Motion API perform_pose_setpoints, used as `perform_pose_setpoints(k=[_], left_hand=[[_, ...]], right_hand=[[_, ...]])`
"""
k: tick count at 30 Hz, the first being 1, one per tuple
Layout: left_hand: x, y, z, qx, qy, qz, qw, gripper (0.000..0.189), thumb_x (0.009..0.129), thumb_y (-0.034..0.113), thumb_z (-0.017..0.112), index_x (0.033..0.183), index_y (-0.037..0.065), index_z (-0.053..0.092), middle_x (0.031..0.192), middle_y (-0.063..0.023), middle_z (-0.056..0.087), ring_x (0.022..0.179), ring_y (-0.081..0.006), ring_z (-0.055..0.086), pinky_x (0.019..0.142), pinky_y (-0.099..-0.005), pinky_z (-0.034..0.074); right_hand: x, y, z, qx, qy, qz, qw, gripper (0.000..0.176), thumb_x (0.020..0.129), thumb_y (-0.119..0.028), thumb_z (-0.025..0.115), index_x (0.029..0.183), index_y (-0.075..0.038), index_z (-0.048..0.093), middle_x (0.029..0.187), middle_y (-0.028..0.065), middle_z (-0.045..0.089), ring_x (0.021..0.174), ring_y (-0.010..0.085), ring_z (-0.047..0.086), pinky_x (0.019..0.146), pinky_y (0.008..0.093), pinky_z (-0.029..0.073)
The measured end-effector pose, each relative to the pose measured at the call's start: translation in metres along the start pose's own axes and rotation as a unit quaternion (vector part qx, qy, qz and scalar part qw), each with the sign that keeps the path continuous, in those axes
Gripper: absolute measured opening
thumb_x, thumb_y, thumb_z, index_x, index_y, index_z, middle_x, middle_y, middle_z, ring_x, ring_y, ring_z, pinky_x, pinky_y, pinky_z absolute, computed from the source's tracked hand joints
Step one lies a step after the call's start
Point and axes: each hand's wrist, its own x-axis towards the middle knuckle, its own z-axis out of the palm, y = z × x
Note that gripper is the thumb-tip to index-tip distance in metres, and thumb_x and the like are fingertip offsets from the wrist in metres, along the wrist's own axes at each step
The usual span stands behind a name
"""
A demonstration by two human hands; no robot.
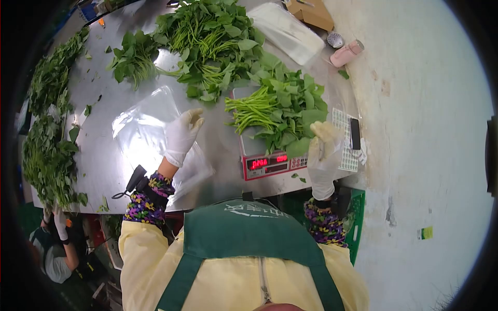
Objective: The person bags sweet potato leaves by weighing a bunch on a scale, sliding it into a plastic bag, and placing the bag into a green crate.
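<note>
A bundle of leafy green vegetables [282,111] lies on the digital scale [248,171], its cut stems pointing left and its leaves hanging over the right side. Red digits glow on the scale's front panel. My left hand [182,137], in a white glove, hovers over clear plastic bags [142,127] with fingers loosely bent and apart; nothing shows in it. At the right end of the bundle is my gloved right hand [326,145], half open, its fingertips by the outer leaves. Whether they touch the leaves is hard to tell.
A big pile of greens [212,39] and a smaller bunch [135,59] lie behind. More greens [49,155] line the left edge. At right are clear bags [290,33], a pink bottle [346,53] and a dark phone-like object [355,133]. Another person's hand [59,220] works at lower left.
</note>
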Motion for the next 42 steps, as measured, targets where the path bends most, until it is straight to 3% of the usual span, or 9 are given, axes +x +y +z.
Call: perform_pose_setpoints(k=[12, 15, 19, 23, 34, 37, 42], left_hand=[[0.053, -0.006, 0.012, -0.087, -0.016, 0.0, 0.996, 0.017, 0.085, 0.014, 0.07, 0.102, 0.01, 0.07, 0.091, -0.0071, 0.071, 0.076, -0.0208, 0.068, 0.069, -0.03, 0.053], [0.078, 0.019, 0.025, -0.092, -0.016, 0.065, 0.994, 0.013, 0.084, 0.015, 0.07, 0.097, 0.012, 0.071, 0.088, -0.0062, 0.07, 0.075, -0.0247, 0.066, 0.067, -0.0325, 0.052], [0.111, 0.074, 0.042, -0.07, 0.019, 0.222, 0.972, 0.018, 0.083, 0.012, 0.068, 0.102, 0.014, 0.07, 0.078, -0.007, 0.062, 0.073, -0.0256, 0.061, 0.065, -0.0352, 0.049], [0.126, 0.092, 0.078, -0.076, -0.007, 0.278, 0.957, 0.028, 0.075, 0.013, 0.074, 0.103, 0.018, 0.07, 0.08, -0.0051, 0.058, 0.079, -0.0276, 0.057, 0.069, -0.039, 0.047], [0.122, 0.103, 0.081, -0.052, -0.021, 0.268, 0.962, 0.013, 0.075, 0.016, 0.074, 0.087, 0.017, 0.069, 0.084, -0.0017, 0.059, 0.085, -0.026, 0.055, 0.075, -0.0381, 0.043], [0.12, 0.105, 0.08, -0.064, -0.021, 0.282, 0.957, 0.012, 0.075, 0.017, 0.074, 0.086, 0.017, 0.069, 0.085, -0.001, 0.059, 0.087, -0.0257, 0.055, 0.077, -0.0379, 0.043], [0.116, 0.105, 0.075, 0.032, -0.016, 0.356, 0.934, 0.014, 0.073, 0.018, 0.074, 0.086, 0.018, 0.07, 0.087, 0.0005, 0.06, 0.089, -0.0255, 0.055, 0.078, -0.0382, 0.041]], right_hand=[[0.028, -0.018, 0.018, -0.034, -0.055, 0.009, 0.998, 0.028, 0.083, -0.006, 0.062, 0.109, -0.014, 0.066, 0.111, 0.0029, 0.064, 0.111, 0.0275, 0.056, 0.111, 0.053, 0.028], [0.053, -0.03, 0.024, -0.056, -0.042, -0.013, 0.997, 0.03, 0.081, -0.006, 0.065, 0.11, -0.014, 0.065, 0.112, 0.0033, 0.063, 0.11, 0.0276, 0.056, 0.11, 0.0512, 0.029], [0.092, -0.041, 0.058, -0.169, -0.069, -0.003, 0.983, 0.033, 0.08, -0.021, 0.07, 0.111, -0.013, 0.065, 0.117, 0.005, 0.061, 0.116, 0.0289, 0.052, 0.109, 0.0543, 0.026], [0.097, -0.027, 0.097, -0.288, -0.108, 0.025, 0.951, 0.042, 0.079, -0.034, 0.071, 0.114, -0.012, 0.065, 0.124, 0.006, 0.057, 0.126, 0.029, 0.045, 0.109, 0.0598, 0.022], [0.089, -0.013, 0.107, -0.289, -0.12, 0.041, 0.949, 0.02, 0.079, -0.026, 0.071, 0.092, -0.013, 0.068, 0.119, 0.0042, 0.062, 0.127, 0.0294, 0.044, 0.11, 0.0623, 0.022], [0.089, -0.014, 0.107, -0.286, -0.125, 0.041, 0.949, 0.017, 0.079, -0.025, 0.07, 0.091, -0.013, 0.068, 0.119, 0.0034, 0.062, 0.127, 0.0296, 0.045, 0.11, 0.0626, 0.022], [0.086, -0.014, 0.105, -0.276, -0.142, 0.042, 0.95, 0.015, 0.078, -0.026, 0.071, 0.089, -0.015, 0.069, 0.112, 0.0013, 0.063, 0.127, 0.0305, 0.045, 0.11, 0.0626, 0.022]])
